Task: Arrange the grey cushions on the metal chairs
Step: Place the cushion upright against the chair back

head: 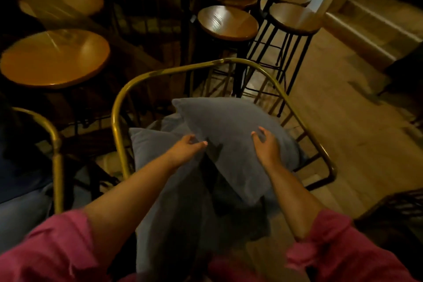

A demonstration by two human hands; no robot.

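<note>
A brass-coloured metal chair (pixel 231 61) with a curved back rail stands in front of me. Grey cushions are piled on its seat. The top grey cushion (pixel 229 126) lies tilted across the pile. Another grey cushion (pixel 158 181) lies under it, reaching toward me. My left hand (pixel 186 147) grips the top cushion's near edge. My right hand (pixel 266 145) presses its fingers into the same cushion's right side.
A second metal chair (pixel 55 142) stands at the left, with a seated person's leg beside it. Round wooden tables (pixel 53 57) and wooden-topped bar stools (pixel 226 22) crowd the space behind the chair. Wooden floor runs along the right toward stone steps (pixel 366 27).
</note>
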